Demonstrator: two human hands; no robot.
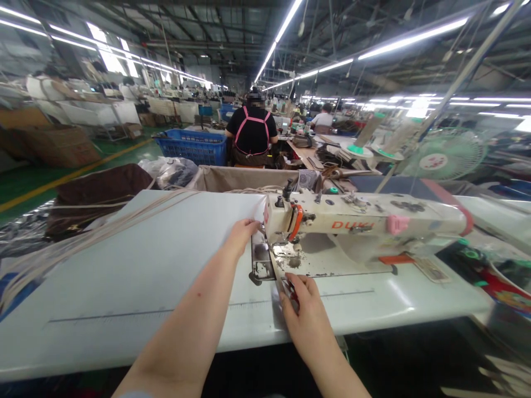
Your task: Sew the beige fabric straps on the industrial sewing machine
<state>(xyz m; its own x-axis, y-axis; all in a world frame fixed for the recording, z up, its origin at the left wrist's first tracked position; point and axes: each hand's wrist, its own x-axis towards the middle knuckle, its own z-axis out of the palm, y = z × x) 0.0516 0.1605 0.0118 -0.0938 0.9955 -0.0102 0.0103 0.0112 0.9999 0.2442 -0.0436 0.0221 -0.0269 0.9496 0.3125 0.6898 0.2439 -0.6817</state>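
A white sewing machine [352, 221] with an orange guard stands on a pale work table [166, 265]. A narrow light strip [276, 268] runs from under the needle area toward the front edge. My left hand [244, 235] reaches to the left side of the machine head, fingertips together near the needle; what they pinch is too small to make out. My right hand [302, 304] is at the strip in front of the needle plate, its fingers curled round something dark and red, perhaps scissors, only partly visible.
Long pale strips [103, 226] trail over the table's left side. Behind the table are a beige fabric bin [236, 179], a blue basket [193, 145] and a seated person [252, 130] with pink straps. A green fan [443, 155] stands at the right. A ruler line marks the table front.
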